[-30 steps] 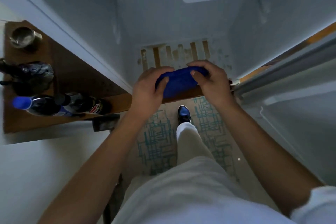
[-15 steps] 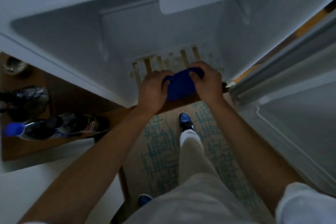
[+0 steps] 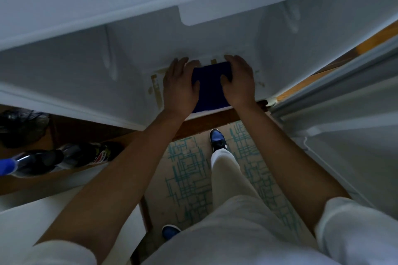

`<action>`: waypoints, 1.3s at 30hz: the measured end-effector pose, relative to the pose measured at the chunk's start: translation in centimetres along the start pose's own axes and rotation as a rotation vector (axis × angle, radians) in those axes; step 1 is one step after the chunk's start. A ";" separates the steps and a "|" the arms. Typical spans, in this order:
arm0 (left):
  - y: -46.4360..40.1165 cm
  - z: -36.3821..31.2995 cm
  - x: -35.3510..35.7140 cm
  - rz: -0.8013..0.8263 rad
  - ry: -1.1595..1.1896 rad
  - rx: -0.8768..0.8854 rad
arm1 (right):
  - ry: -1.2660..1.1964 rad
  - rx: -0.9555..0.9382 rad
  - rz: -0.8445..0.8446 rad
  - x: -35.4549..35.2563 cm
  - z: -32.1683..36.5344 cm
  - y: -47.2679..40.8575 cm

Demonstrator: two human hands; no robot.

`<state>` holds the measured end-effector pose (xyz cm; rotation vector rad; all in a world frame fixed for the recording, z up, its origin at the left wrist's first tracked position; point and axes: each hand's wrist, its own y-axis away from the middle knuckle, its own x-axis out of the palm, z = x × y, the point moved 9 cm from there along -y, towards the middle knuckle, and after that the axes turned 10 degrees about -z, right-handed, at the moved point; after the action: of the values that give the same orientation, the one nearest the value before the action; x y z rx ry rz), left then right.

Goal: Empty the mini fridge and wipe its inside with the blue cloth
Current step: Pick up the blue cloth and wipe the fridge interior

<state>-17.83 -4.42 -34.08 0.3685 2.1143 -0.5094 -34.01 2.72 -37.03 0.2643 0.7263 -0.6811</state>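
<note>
Inside the fridge, floor level: the folded dark-blue cloth (image 3: pixel 210 86) lies flat on the white floor of the open white mini fridge (image 3: pixel 129 54), its near edge reaching the cabinet's front lip.
Left hand (image 3: pixel 179 88): palm down on the left edge of the blue cloth, fingers stretched forward and flat, pressing on the cloth and the floor beside it.
Right hand (image 3: pixel 239 80): palm down on the right edge of the cloth, fingers extended forward, thumb laid across the cloth's top; pressing, not pinching.
Hands together: apart from each other, with the bare middle of the cloth showing between them.
Fridge floor: yellow-brown stain strips (image 3: pixel 157 90) run just left of the left hand, and smaller marks show beyond the fingertips and to the right of the right hand.
Fridge interior: nothing but bare white walls and a white panel (image 3: pixel 226 12) high on the back wall can be seen.
Fridge door (image 3: pixel 344 114): swung open on the right.
Wooden shelf (image 3: pixel 71 135) at left: 2 dark plastic bottles (image 3: pixel 71 156) lie on their sides, 1 with a blue cap (image 3: pixel 6 166); a black bundled bag (image 3: pixel 21 127) sits behind them.
Below: pale trousers, 2 blue-and-black shoes (image 3: pixel 217 139) and a cream mat with teal line pattern (image 3: pixel 189 180).
</note>
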 end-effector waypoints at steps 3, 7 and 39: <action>2.1 -0.6 -2.9 -0.062 0.057 0.056 | 0.024 -0.040 -0.011 -1.0 1.3 1.4; 6.0 -1.2 -7.9 -0.168 0.126 0.101 | -0.002 -0.115 -0.009 -2.0 3.2 4.0; 8.9 1.8 -22.5 -0.714 0.229 0.043 | 0.632 -0.329 -0.021 4.9 -4.0 3.9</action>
<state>-0.25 0.94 -18.16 -0.3456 2.4351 -0.9545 -30.92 5.10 -43.31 0.1664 1.4310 -0.4831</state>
